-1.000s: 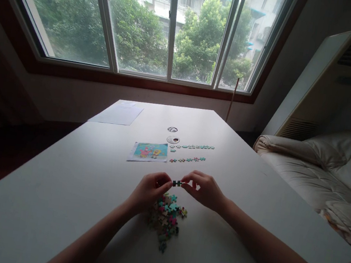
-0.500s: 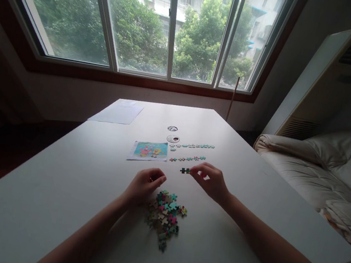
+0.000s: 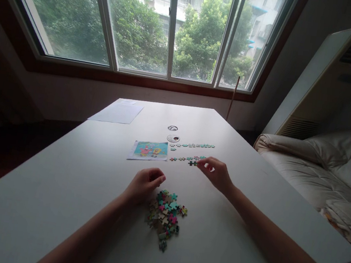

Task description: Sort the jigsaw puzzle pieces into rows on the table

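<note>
Between the fingertips of my right hand (image 3: 217, 174) is a dark green jigsaw puzzle piece (image 3: 192, 163), which looks like two joined pieces. It is right at the nearer row of puzzle pieces (image 3: 182, 159) and overlaps its right part in the view. Farther back lies a second row of pieces (image 3: 192, 145). My left hand (image 3: 147, 183) rests on the table with curled fingers; whether anything is inside them is hidden. Just right of and below it lies a heap of loose puzzle pieces (image 3: 165, 218) in turquoise, pink and tan.
A cartoon picture sheet (image 3: 149, 151) lies left of the rows. Two round discs (image 3: 173, 138) sit behind them on the white table (image 3: 66, 176). A large paper sheet (image 3: 117, 113) is at the far left corner. A cream sofa (image 3: 308, 169) stands to the right.
My right hand has moved away from me and slightly right, carrying the dark puzzle piece up to the nearer row. My left hand has hardly moved.
</note>
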Available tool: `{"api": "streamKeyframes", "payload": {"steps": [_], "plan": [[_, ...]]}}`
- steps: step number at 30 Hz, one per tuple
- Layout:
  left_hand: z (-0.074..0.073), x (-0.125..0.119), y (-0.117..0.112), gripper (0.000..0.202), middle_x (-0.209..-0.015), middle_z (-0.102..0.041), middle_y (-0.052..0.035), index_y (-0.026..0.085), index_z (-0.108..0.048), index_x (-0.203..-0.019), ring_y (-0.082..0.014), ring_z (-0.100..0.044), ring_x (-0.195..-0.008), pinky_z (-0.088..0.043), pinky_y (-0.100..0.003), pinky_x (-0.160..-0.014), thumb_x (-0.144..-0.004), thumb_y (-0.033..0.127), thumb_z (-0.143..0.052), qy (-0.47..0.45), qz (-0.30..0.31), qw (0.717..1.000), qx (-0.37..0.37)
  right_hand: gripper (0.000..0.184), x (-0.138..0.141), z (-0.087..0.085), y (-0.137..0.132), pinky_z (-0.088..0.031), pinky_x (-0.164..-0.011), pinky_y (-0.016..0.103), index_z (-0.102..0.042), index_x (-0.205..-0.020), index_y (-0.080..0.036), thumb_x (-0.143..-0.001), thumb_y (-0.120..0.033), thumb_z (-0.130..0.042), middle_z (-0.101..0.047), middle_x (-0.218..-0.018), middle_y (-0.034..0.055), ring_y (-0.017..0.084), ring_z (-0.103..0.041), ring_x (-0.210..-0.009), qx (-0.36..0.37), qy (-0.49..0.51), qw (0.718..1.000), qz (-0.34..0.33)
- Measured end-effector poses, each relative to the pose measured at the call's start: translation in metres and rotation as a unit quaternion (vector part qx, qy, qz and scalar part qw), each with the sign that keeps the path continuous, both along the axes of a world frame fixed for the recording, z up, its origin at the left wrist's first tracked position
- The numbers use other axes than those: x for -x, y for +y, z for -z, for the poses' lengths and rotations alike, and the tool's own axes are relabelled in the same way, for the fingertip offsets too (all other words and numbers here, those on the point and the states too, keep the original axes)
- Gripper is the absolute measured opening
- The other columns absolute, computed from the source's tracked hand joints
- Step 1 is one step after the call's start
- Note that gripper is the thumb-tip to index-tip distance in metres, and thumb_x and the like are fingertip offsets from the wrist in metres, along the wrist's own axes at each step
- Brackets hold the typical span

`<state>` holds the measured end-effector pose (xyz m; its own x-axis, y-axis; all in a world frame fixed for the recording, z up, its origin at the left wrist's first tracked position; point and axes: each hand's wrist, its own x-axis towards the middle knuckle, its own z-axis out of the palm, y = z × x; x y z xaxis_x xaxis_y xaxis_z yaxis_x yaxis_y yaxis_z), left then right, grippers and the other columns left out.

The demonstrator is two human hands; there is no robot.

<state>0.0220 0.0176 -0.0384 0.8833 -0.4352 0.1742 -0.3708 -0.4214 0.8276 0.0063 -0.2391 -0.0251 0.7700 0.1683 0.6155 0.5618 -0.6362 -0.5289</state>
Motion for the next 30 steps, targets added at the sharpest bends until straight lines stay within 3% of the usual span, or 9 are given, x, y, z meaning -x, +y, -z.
{"api": "streamKeyframes", "payload": {"steps": [7, 12, 25, 30], "plan": [[0.004, -0.002, 0.001, 0.023, -0.055, -0.052, 0.0029, 0.015, -0.058, -0.069, -0.0116, -0.047, -0.053, -0.036, -0.021, -0.051, -0.076, 0.035, -0.049, 0.000, -0.005, 1.000, 0.001, 0.017, -0.038, 0.019, -0.062, -0.044, -0.059, 0.023, -0.066, -0.080, -0.019, -0.075, -0.033, -0.057, -0.065, -0.073, 0.0005, 0.012, -0.055, -0.057, 0.052, 0.105, 0.981, 0.157], [0.005, -0.001, 0.001, 0.022, -0.056, -0.052, 0.0026, 0.015, -0.058, -0.070, -0.0116, -0.047, -0.054, -0.037, -0.021, -0.052, -0.076, 0.034, -0.049, -0.002, -0.004, 1.000, -0.005, 0.017, -0.048, 0.028, -0.089, -0.043, -0.058, 0.024, -0.067, -0.075, -0.020, -0.071, -0.035, -0.059, -0.065, -0.071, 0.0007, 0.013, -0.055, -0.058, 0.087, 0.144, 0.968, 0.188], [0.005, -0.003, 0.003, 0.025, -0.057, -0.056, 0.0020, 0.015, -0.059, -0.070, -0.0115, -0.050, -0.053, -0.038, -0.020, -0.050, -0.079, 0.034, -0.045, -0.073, -0.013, 0.996, -0.059, 0.018, -0.048, 0.035, -0.086, -0.043, -0.069, 0.025, -0.066, -0.086, -0.017, -0.075, -0.020, -0.052, -0.063, -0.084, 0.0041, 0.013, -0.055, -0.066, 0.114, 0.091, 0.967, 0.209], [0.005, -0.017, 0.009, 0.021, -0.068, -0.059, -0.0017, 0.017, -0.063, -0.077, -0.0157, -0.053, -0.065, -0.042, -0.027, -0.063, -0.078, 0.030, -0.046, -0.155, -0.040, 0.981, -0.111, 0.021, -0.048, 0.037, -0.075, -0.042, -0.078, 0.028, -0.066, -0.091, -0.019, -0.076, -0.019, -0.051, -0.063, -0.087, 0.0042, 0.017, -0.056, -0.080, 0.147, 0.078, 0.970, 0.176]]}}
